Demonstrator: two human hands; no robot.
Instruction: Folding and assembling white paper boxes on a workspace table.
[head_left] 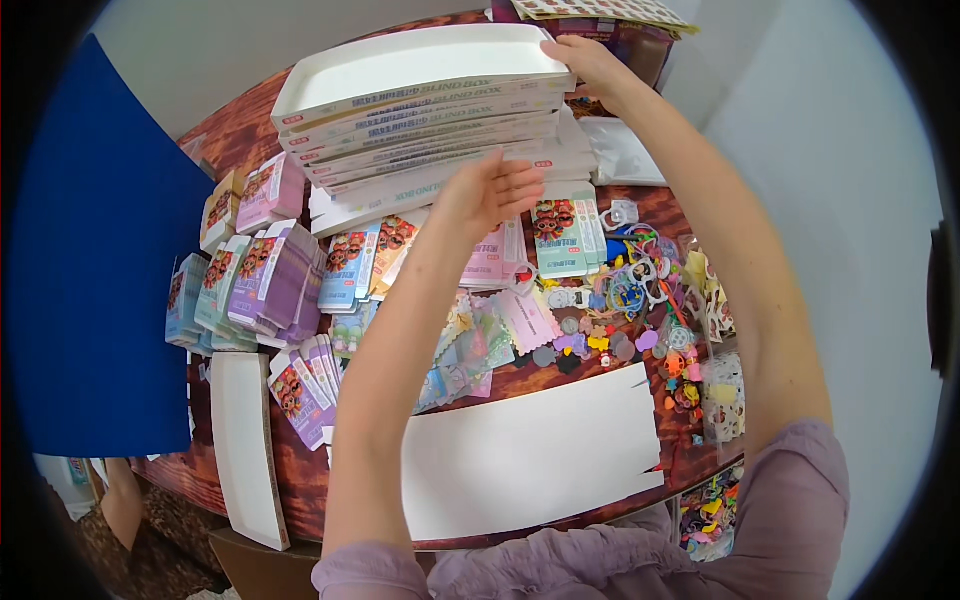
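Observation:
A tall stack of shallow white cardboard box trays [430, 62] with printed sides stands at the far middle of the table. My right hand [590, 68] grips the right end of the top tray, thumb at its corner and fingers lower at the side, partly hidden. In front of the stack, my left hand [497, 190] is open with fingers stretched out, palm toward the lower boxes, and nothing in it. Just beyond its fingers stands a pack of small green printed boxes [567, 235]. A flat white card sheet [530, 455] lies at the near edge.
Bundles of small purple boxes [268, 280] and pink boxes [270, 193] stand at left. Charms and keyrings [630, 290] cover the right side. A long white tray [245, 450] lies near left, by a blue panel [100, 270]. Another person's hand [122, 505] shows at lower left.

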